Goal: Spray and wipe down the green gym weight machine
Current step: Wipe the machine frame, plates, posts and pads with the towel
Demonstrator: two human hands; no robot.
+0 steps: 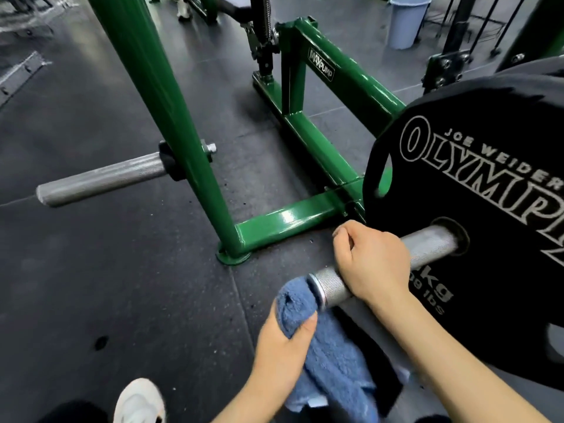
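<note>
- right now the green gym weight machine fills the middle of the view: a glossy green frame on the dark rubber floor, one upright post on the left, a low base rail running across and a sloped beam behind it.
- nearest the camera a knurled steel peg sticks out of the machine through a black weight plate; its free end points at the person.
- the right hand lies over the top of that peg, fingers curled together around it, steadying it.
- the left hand holds a blue towel bunched up, thumb pressed on top and fingers wrapped underneath; the cloth's upper fold touches the peg's end cap.
- judging by this, the step in hand is wiping the peg, starting at its tip.
- to do it well, i'd wrap the towel around the steel, twist while drawing along the knurling, and shift the right hand so the part under it gets cleaned too.
- no spray bottle is in view, so i cannot tell if the metal is wet.
- further out a second bare peg juts from the left post, a pale blue bin stands at the back, and a white shoe shows at the bottom edge.
</note>
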